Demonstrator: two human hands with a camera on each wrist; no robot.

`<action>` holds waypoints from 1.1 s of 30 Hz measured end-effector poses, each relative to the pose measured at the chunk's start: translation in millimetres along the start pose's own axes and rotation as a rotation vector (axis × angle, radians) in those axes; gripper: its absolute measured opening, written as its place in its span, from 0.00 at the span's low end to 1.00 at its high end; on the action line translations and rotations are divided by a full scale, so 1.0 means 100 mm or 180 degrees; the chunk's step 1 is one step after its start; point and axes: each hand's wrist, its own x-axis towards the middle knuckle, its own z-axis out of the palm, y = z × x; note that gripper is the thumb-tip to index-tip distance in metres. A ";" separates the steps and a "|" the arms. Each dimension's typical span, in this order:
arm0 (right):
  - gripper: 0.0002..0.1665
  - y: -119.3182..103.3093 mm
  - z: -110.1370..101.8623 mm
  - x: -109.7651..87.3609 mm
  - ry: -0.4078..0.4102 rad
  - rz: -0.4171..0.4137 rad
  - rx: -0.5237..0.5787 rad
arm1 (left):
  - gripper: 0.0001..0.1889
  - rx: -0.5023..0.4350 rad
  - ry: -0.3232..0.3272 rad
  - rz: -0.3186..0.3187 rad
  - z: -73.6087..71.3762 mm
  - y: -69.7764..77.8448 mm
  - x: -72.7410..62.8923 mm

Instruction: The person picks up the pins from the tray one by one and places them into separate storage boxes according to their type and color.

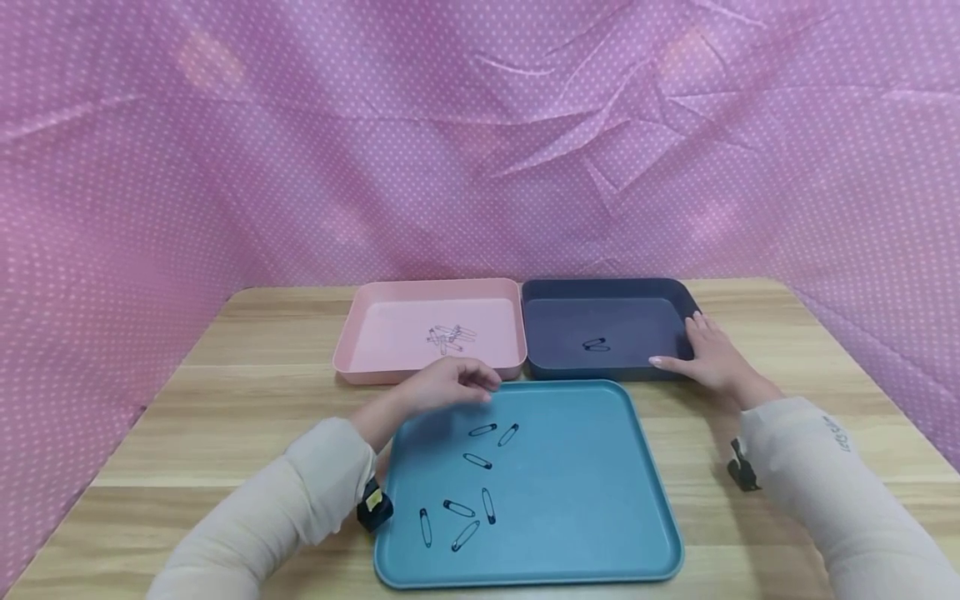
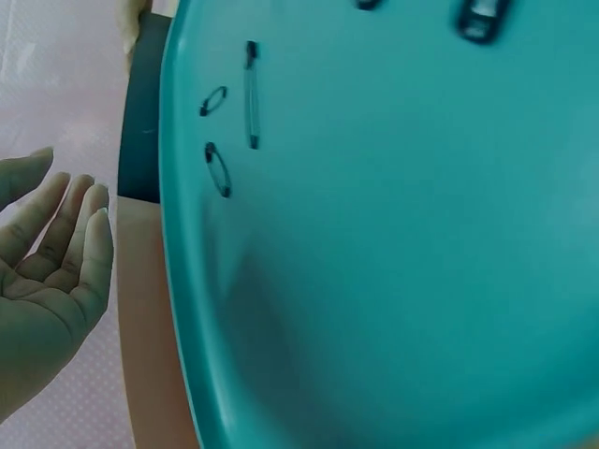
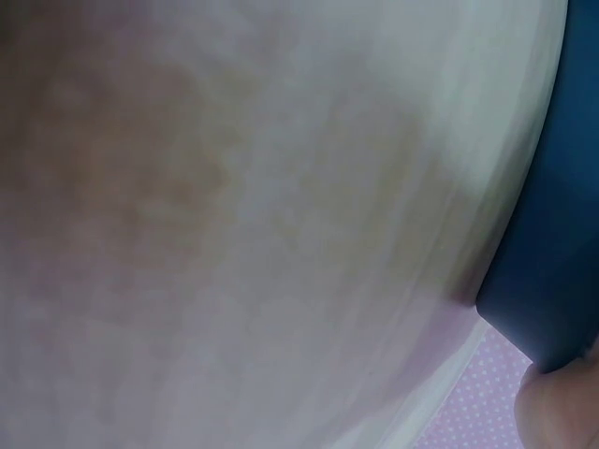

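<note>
My left hand (image 1: 450,385) hovers over the far left corner of a teal tray (image 1: 577,483), its fingers loosely bent. Nothing shows between those fingers in the left wrist view, where the palm (image 2: 42,304) is visible. Several black safety pins (image 1: 489,506) lie scattered across the left half of the teal tray. At the right front corner of a navy tray (image 1: 630,325), my right hand (image 1: 712,358) rests with thumb at the front rim and fingers extended along the right side. Two dark safety pins (image 1: 597,344) lie inside the navy tray.
A pink tray (image 1: 390,333) stands left of the navy one, sides together, with a small heap of silvery safety pins (image 1: 450,337). Both sit behind the teal tray on a wooden table (image 1: 247,375). A pink dotted cloth (image 1: 420,192) hangs behind and at both sides.
</note>
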 end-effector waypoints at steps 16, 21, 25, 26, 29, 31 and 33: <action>0.62 0.01 0.02 -0.01 -0.0004 -0.0007 0.0020 | 0.13 0.0191 -0.0131 -0.0103 0.07 -0.22 -0.14; 0.63 0.01 0.02 -0.01 -0.0005 0.0018 0.0020 | 0.13 0.0230 -0.0142 -0.0131 0.11 -0.25 -0.16; 0.63 0.00 0.01 -0.01 -0.0001 0.0015 0.0002 | 0.12 0.0239 -0.0099 -0.0223 0.13 -0.28 -0.16; 0.63 0.00 0.01 -0.01 -0.0002 0.0014 -0.0005 | 0.12 0.0233 -0.0086 -0.0261 0.14 -0.28 -0.16; 0.63 0.00 0.01 -0.01 -0.0005 0.0017 -0.0006 | 0.11 0.0258 -0.0045 -0.0323 0.15 -0.28 -0.16; 0.63 -0.01 0.01 0.00 -0.0005 0.0020 -0.0005 | 0.12 0.0294 -0.0033 -0.0345 0.15 -0.28 -0.15; 0.63 -0.01 0.01 0.00 -0.0003 0.0023 -0.0004 | 0.12 0.0339 -0.0039 -0.0356 0.15 -0.28 -0.15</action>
